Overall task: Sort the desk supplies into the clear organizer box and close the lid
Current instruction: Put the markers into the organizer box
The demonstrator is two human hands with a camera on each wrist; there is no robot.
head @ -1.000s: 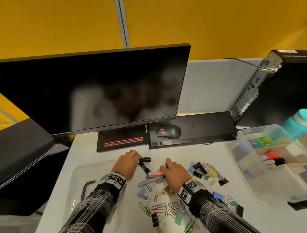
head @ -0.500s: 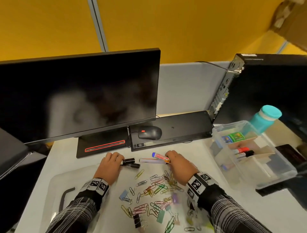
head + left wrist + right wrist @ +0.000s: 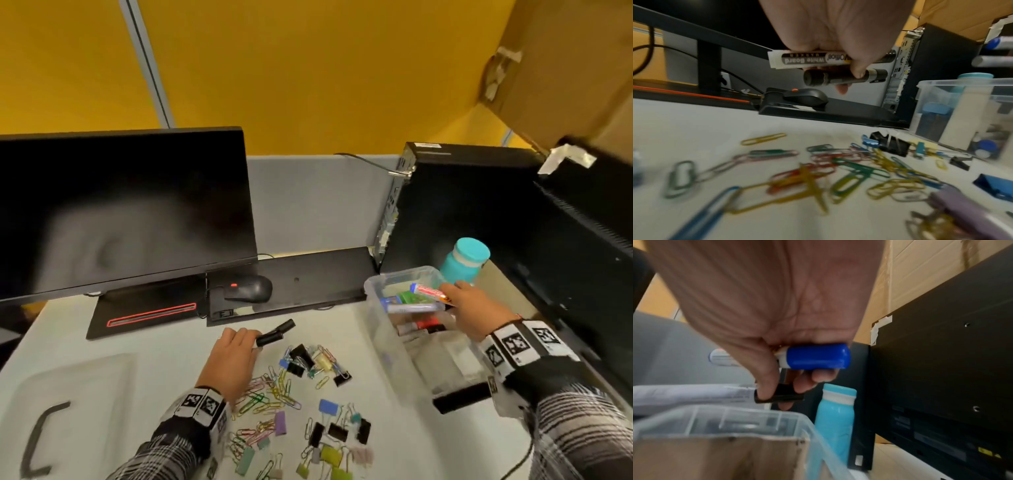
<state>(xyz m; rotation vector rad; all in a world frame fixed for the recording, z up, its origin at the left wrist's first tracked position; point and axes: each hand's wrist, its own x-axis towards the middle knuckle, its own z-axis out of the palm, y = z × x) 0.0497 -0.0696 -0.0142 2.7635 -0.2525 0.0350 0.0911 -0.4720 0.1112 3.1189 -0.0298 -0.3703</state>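
My left hand grips two black whiteboard markers just above the desk, left of the clip pile; the left wrist view shows a white-labelled marker and a black one in its curled fingers. My right hand holds a blue-capped marker and a grey one over the far end of the clear organizer box. In the right wrist view the blue cap and a black-tipped marker hang above the box rim. Coloured paper clips and binder clips lie scattered on the desk.
The clear lid with a black handle lies at front left. A monitor, a mouse and a black base stand behind. A PC tower and a teal bottle crowd the box's far side.
My right hand has carried its two markers from the middle of the desk rightward to over the box. The left hand has lifted the two black markers slightly.
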